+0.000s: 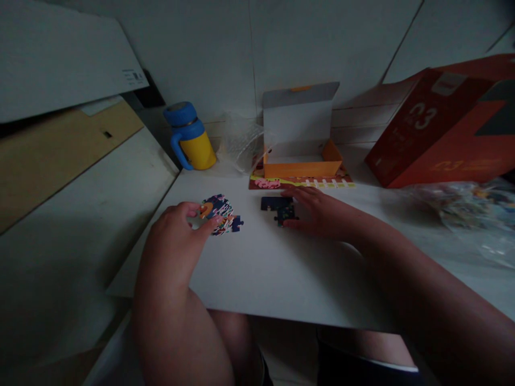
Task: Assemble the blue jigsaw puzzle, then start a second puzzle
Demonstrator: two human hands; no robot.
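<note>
My left hand rests on the white board with its fingers curled round the near side of a small pile of colourful puzzle pieces. My right hand lies flat with its fingers stretched out. Its fingertips touch a few dark blue puzzle pieces that are joined together on the board.
An open orange and white box stands at the back on a picture sheet. A yellow bottle with a blue lid is back left, crumpled clear plastic beside it. A large orange box and a bag of pieces lie right.
</note>
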